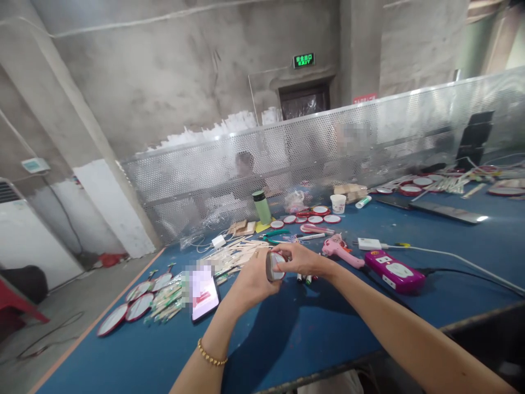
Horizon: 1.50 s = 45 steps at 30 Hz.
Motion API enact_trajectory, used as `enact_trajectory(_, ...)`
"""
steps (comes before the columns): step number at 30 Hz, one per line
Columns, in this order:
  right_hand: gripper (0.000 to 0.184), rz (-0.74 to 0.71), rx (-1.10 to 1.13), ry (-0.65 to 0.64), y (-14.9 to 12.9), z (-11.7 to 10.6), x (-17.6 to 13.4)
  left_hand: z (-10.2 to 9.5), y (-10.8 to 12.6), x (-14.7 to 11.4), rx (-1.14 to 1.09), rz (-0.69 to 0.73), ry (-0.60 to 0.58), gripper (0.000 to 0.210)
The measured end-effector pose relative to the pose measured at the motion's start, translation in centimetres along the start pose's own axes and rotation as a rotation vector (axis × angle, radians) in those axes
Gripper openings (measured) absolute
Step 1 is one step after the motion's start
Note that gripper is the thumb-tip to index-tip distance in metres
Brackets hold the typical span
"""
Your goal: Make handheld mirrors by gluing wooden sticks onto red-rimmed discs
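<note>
My left hand [255,278], with a gold bead bracelet at its wrist, is closed around a small round disc [277,268] with a pale face and a darker rim. From the right, my right hand [304,259] reaches over with its fingers pinched against the disc's face. Whether a smaller piece sits between those fingertips is hidden. Both hands are raised over the blue table [262,334]. Just beyond them lie loose wooden sticks [233,253], and several marker-like pens [304,278] are partly covered by my right hand.
A lit phone [205,295] stands left beside red-rimmed discs [140,307]. To the right are a pink glue gun [342,251], a purple power strip [394,270] and cables. Behind stand a green bottle [261,208], a paper cup [338,204] and a perforated metal screen [295,158], with people beyond.
</note>
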State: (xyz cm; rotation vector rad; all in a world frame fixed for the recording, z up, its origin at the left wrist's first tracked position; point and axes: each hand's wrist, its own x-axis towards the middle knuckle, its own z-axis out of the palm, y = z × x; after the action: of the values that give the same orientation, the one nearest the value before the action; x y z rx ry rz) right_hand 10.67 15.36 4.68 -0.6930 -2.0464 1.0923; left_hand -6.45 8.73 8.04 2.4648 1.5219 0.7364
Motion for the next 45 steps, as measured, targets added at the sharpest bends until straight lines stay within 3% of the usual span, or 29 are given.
enact_trajectory(8,0.049,-0.035,0.112,0.007,0.6,0.4,0.3,0.1,-0.1,0.0,0.019,0.008,0.024,0.043)
enact_trajectory(18,0.035,-0.023,0.209,0.029,0.2,0.9,0.3,0.1,-0.3,0.1,0.039,0.092,0.062,0.051)
enact_trajectory(21,0.033,-0.027,0.219,0.095,0.2,1.1,0.6,0.0,-0.4,0.2,0.071,0.09,0.111,0.047)
enact_trajectory(25,0.04,0.099,0.167,0.208,-0.6,1.8,0.6,-0.1,-1.1,0.5,0.141,0.024,0.225,0.049)
enact_trajectory(31,0.044,0.243,0.309,0.224,-2.1,2.8,0.1,-0.6,-2.2,0.8,0.228,-0.048,0.367,0.057)
enact_trajectory(39,0.046,0.305,0.395,0.218,-2.0,3.2,0.2,-1.3,-2.0,0.6,0.2,-0.086,0.225,0.055)
enact_trajectory(45,0.044,0.255,0.343,0.222,-1.7,3.5,0.0,-2.2,-1.7,0.2,0.069,-0.029,0.108,0.044)
